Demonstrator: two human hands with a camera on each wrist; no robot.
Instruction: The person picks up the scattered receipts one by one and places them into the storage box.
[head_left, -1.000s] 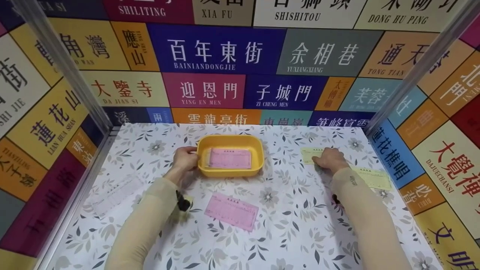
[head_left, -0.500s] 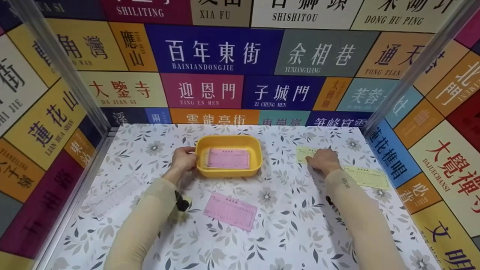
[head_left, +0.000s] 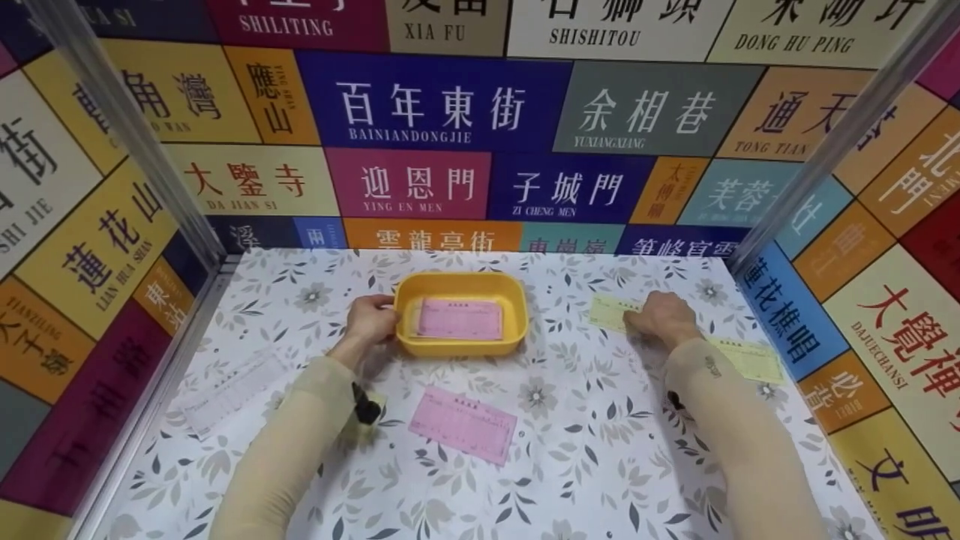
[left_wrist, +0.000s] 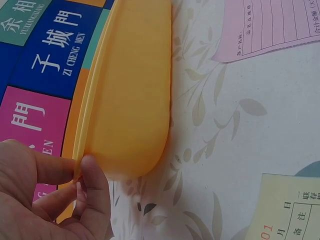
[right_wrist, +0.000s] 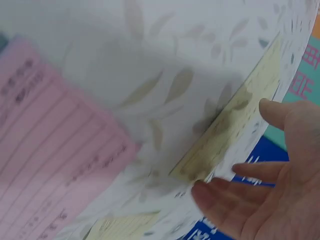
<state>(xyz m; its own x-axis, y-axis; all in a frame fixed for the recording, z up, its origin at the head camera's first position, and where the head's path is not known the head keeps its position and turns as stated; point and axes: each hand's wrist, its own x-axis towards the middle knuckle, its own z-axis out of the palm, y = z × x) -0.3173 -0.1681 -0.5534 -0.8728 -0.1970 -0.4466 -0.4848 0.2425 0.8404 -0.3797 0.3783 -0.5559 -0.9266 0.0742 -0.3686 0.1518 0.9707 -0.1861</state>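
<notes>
My left hand (head_left: 372,319) holds the left end of a yellow plastic basin (head_left: 461,346), its rim pinched between thumb and fingers in the left wrist view. Inside the basin lie printed receipt slips with a pink one (head_left: 459,319) on top. Over at the right, my right hand (head_left: 663,318) is low above a pale yellow receipt slip (head_left: 609,312) and covers its right part. In the right wrist view the thumb and fingers are spread apart, fingertips close to that slip's edge (right_wrist: 230,120), with nothing pinched between them.
A pink slip (head_left: 463,424) lies in front of the basin. Another yellow slip (head_left: 750,360) lies beside my right forearm, and a white slip (head_left: 232,391) at the left. One more yellow slip (left_wrist: 282,212) is partly under my left wrist. Sign-printed walls surround the floral tabletop (head_left: 570,480).
The pale yellow slip by my right hand has shifted slightly left. My right hand went left with it, then drew back a little right, uncovering more of it. My left hand stays on the basin.
</notes>
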